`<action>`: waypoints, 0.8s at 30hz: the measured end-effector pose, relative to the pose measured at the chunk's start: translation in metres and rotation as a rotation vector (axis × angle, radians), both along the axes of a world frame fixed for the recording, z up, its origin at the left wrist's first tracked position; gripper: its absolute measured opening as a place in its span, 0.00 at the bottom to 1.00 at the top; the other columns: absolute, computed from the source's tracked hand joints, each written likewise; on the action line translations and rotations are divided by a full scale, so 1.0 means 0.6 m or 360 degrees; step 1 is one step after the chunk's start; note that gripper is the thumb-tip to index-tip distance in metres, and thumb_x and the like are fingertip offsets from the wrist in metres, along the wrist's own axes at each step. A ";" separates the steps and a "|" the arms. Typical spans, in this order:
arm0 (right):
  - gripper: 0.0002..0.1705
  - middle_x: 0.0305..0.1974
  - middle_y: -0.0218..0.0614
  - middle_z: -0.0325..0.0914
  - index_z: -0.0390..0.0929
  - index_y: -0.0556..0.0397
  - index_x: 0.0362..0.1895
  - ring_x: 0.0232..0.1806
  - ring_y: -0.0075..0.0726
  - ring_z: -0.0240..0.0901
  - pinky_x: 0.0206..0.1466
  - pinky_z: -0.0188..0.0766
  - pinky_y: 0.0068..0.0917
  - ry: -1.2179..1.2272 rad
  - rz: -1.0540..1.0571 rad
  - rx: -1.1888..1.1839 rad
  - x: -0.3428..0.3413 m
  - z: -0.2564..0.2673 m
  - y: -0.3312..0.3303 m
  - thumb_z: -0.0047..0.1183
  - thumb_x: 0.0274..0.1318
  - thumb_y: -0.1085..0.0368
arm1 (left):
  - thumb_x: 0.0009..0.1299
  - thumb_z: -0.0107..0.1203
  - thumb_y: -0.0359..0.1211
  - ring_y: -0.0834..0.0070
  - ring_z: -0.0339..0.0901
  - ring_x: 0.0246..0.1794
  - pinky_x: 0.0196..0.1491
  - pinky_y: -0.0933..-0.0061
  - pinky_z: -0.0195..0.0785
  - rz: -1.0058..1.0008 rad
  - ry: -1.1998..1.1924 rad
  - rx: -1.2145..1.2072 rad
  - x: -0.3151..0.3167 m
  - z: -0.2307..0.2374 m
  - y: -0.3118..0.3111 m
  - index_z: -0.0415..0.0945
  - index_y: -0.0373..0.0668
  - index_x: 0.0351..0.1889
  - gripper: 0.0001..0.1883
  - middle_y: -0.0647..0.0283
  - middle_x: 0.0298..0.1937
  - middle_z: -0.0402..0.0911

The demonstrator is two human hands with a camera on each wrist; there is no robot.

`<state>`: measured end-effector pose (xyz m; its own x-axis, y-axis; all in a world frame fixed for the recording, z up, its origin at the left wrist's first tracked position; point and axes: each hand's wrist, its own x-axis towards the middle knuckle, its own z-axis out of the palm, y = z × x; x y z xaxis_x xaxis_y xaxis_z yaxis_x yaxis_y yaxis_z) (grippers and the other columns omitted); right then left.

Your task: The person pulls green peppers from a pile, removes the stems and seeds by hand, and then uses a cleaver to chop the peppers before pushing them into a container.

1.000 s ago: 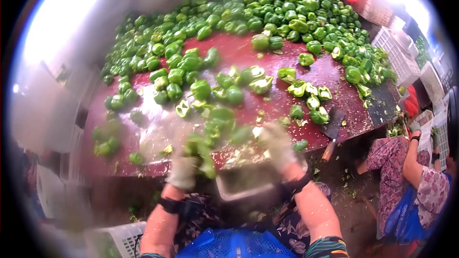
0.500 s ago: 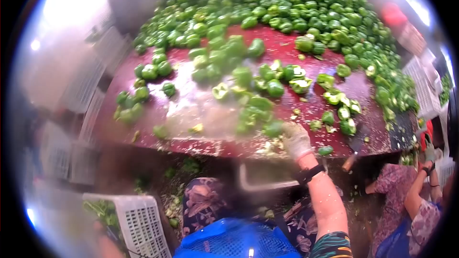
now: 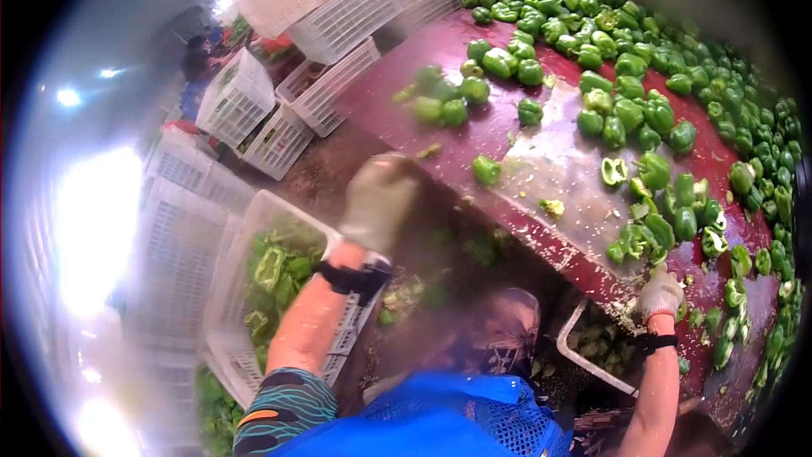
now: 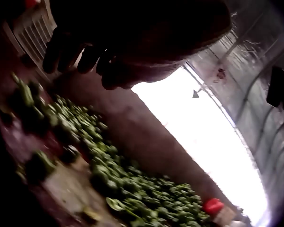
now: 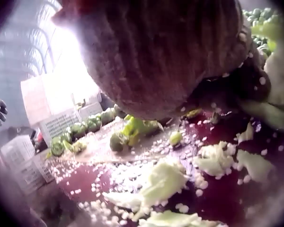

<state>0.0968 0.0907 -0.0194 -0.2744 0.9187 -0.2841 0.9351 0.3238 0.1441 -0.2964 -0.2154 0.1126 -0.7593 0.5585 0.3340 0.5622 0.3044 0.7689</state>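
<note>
My gloved left hand [image 3: 381,203], blurred, hangs between the table and a white crate [image 3: 292,203] of cut green peppers [image 3: 283,275]. Its fingers [image 4: 87,59] hang loosely in the left wrist view, and no pepper shows in them. On the table's near edge is my gloved right hand [image 3: 662,294], its fingertips right at a cluster of cut green peppers [image 3: 647,237]. The back of that glove [image 5: 165,61] fills the top of the right wrist view, and I cannot tell whether the hidden fingers grip anything. Pale pepper cores [image 5: 165,182] and seeds lie below it.
A large heap of whole green peppers [image 3: 710,76] covers the far side of the red table [image 3: 397,85]. Below its near edge stands a pale-rimmed tub [image 3: 584,355] with scraps in it. Stacked white crates [image 3: 347,17] stand beyond the table's left end.
My left hand has gone from the table, where green peppers were at its fingers, leftward to beside the crate. The right hand stays at the near edge. The head view has swung left.
</note>
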 end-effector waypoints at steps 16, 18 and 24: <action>0.14 0.43 0.46 0.83 0.81 0.47 0.44 0.46 0.52 0.81 0.50 0.76 0.40 0.0787 0.0051 -0.0456 0.203 0.000 -0.028 0.52 0.52 0.70 | 0.65 0.49 0.16 0.79 0.78 0.36 0.39 0.79 0.73 -0.0937 -0.1629 0.0152 0.386 -0.036 0.331 0.78 0.33 0.49 0.15 0.63 0.42 0.82; 0.13 0.43 0.44 0.83 0.82 0.46 0.43 0.47 0.53 0.80 0.51 0.76 0.41 0.0636 0.0387 -0.0623 0.196 0.009 -0.012 0.52 0.52 0.67 | 0.65 0.50 0.16 0.80 0.77 0.37 0.39 0.80 0.73 -0.0907 -0.1560 -0.0034 0.393 -0.095 0.328 0.78 0.33 0.50 0.16 0.63 0.42 0.81; 0.22 0.49 0.50 0.80 0.77 0.46 0.54 0.51 0.58 0.77 0.56 0.72 0.49 0.0997 0.0240 -0.0027 0.042 0.126 0.061 0.54 0.52 0.58 | 0.66 0.52 0.19 0.76 0.77 0.38 0.39 0.75 0.74 -0.0793 -0.1131 -0.0094 0.405 -0.123 0.355 0.77 0.32 0.54 0.17 0.62 0.43 0.81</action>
